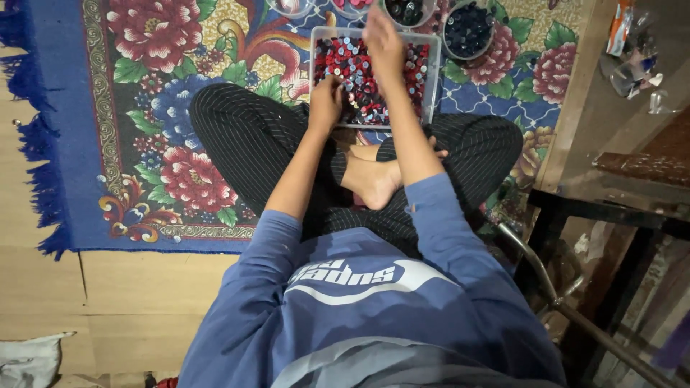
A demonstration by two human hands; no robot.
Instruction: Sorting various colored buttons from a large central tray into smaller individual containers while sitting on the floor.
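Observation:
I sit cross-legged on a floral rug with a clear rectangular tray [433,65] in front of my knees. It is full of small red, blue and black round pieces [352,65]. My left hand [327,100] rests at the tray's near left corner, fingers curled down into the pieces. My right hand [383,43] stretches across the tray toward the far rim, back of the hand up, fingers together. What lies under either hand is hidden. Beyond the tray stand round bowls, one with dark blue pieces [468,29], one with dark pieces [406,11] and one with pink pieces [352,3].
The blue-bordered rug [144,129] lies on a light wooden floor [129,302]. To the right are a dark metal table frame [575,215], a slanting metal pipe [560,302] and clutter of clear wrappers [632,57]. A white cloth [29,359] lies at the bottom left.

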